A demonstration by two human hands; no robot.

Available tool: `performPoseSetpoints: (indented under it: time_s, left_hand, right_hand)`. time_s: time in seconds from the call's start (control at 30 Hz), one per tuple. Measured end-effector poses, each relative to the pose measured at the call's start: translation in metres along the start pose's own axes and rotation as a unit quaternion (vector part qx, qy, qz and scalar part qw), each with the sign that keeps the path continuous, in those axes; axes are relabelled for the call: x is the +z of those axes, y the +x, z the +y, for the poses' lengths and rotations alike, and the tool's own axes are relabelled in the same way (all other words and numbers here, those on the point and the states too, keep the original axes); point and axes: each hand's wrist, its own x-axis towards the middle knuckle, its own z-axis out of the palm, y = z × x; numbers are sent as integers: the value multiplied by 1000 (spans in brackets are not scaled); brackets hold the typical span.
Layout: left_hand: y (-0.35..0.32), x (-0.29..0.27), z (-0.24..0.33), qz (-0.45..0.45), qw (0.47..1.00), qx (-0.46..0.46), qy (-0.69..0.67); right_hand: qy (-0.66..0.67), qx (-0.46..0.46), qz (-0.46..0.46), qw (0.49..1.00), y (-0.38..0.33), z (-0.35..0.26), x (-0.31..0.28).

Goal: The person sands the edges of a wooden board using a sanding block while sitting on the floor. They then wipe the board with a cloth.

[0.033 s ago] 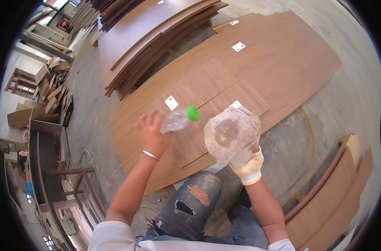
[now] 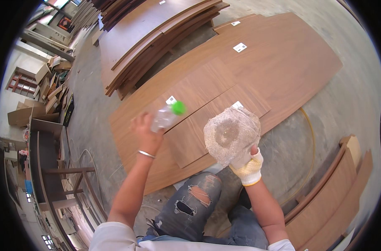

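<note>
My left hand (image 2: pixel 147 133), bare with a silver bangle at the wrist, is closed round a clear plastic bottle (image 2: pixel 162 118) with a green cap. Both are a little blurred, and the bottle is held tilted above the wood panels (image 2: pixel 198 144). In a white and yellow knit glove, my right hand (image 2: pixel 250 166) grips a rough, crusted, beige-grey bowl-shaped thing (image 2: pixel 247 127) by its near side. A brownish hollow shows in its middle; what lies in it I cannot make out. The gloved fingers are mostly hidden beneath it, with the thumb showing bare.
Brown panels with white labels (image 2: pixel 239 47) lie flat in front of me. Behind them rises a stack of boards (image 2: pixel 157 37). More boards (image 2: pixel 328 201) lean at the right, near a yellow hose (image 2: pixel 312 142). A dark frame (image 2: pixel 69 171) and scrap pile (image 2: pixel 50 92) stand left.
My left hand has moved a little to the left with the bottle, whose green cap has come left and slightly up. My right hand and the crusted bowl-shaped thing have hardly moved.
</note>
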Motion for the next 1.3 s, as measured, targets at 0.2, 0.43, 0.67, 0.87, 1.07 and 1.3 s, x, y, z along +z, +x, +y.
performPoseSetpoints:
  time_s: [0.2, 0.43, 0.67, 0.87, 1.07, 1.3]
  left_hand:
    - [-40, 48, -174, 164, 780, -448, -405]
    - [-84, 63, -166, 79, 821, -462, -326]
    - [-85, 53, 0, -107, 988, -40, -106]
    - [-33, 104, 19, -240, 967, -87, -20]
    - [-25, 98, 32, -265, 962, -39, -43]
    - [-24, 96, 36, -258, 964, -20, -64]
  right_hand:
    - [-72, -18, 60, 995, 8, -13, -19]
    - [-18, -132, 119, 984, 5, -75, -29]
    - [-70, -235, 176, 953, -8, -117, -28]
    - [-106, -306, 258, 910, 2, -111, -23]
    - [-504, -483, 323, 639, 32, -117, -10]
    - [-939, -270, 179, 115, 120, -75, -8]
